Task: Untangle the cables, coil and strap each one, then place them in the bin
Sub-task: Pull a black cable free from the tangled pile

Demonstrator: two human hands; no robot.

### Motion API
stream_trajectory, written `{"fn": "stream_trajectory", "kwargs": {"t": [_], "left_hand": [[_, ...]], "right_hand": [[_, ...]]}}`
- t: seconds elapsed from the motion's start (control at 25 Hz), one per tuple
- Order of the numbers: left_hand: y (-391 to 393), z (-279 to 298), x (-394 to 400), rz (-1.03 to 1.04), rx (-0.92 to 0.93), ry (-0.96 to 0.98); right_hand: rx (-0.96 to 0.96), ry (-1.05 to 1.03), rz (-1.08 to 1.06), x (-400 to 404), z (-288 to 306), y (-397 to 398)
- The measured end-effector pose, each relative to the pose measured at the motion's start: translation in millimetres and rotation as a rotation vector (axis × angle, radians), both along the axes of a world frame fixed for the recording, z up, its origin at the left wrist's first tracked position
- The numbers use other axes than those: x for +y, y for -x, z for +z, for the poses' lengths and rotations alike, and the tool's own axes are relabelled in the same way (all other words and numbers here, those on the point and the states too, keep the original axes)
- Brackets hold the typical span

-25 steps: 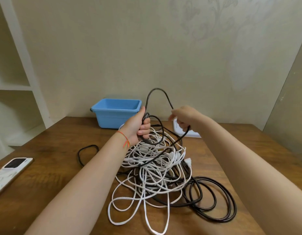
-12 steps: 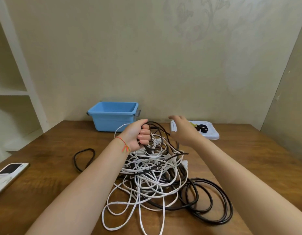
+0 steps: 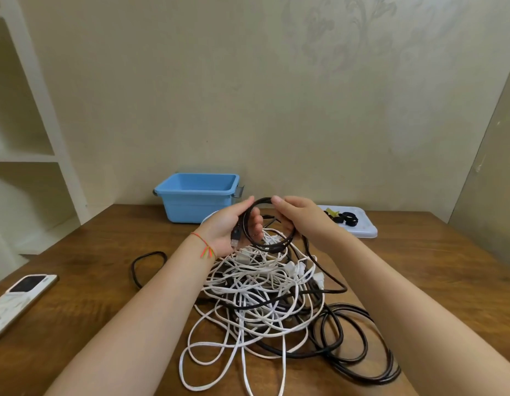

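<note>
Above the tangle on the desk [image 3: 419, 275], both hands hold a small black cable coil [image 3: 266, 224]. Left hand [image 3: 230, 227] cups it palm-up, fingers curled around the loops, USB plug against the palm. Right hand [image 3: 296, 217] pinches the coil's top and far side. Underneath sits the pile of white cables [image 3: 256, 295] and black cables [image 3: 359, 344]. Blue bin [image 3: 198, 200] is by the wall, a white tray [image 3: 362, 231] with straps to the right, a phone [image 3: 19, 298] far left.

One bin [image 3: 197, 197], one phone [image 3: 17, 301], two hands [image 3: 230, 227].
</note>
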State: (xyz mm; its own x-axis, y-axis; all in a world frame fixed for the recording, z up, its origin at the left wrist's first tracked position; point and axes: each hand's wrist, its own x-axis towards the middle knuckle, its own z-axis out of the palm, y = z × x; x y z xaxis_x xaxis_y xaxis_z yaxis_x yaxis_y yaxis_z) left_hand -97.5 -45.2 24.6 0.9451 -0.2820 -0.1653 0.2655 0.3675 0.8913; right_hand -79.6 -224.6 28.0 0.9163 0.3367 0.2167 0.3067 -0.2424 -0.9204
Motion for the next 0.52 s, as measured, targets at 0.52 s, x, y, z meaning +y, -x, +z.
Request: {"fn": "stream_trajectory", "kwargs": {"t": [0.52], "left_hand": [[18, -3, -17, -0.394, -0.204, 0.317]], "right_hand": [[0.183, -0.013, -0.253, 41, 8, 4]]}}
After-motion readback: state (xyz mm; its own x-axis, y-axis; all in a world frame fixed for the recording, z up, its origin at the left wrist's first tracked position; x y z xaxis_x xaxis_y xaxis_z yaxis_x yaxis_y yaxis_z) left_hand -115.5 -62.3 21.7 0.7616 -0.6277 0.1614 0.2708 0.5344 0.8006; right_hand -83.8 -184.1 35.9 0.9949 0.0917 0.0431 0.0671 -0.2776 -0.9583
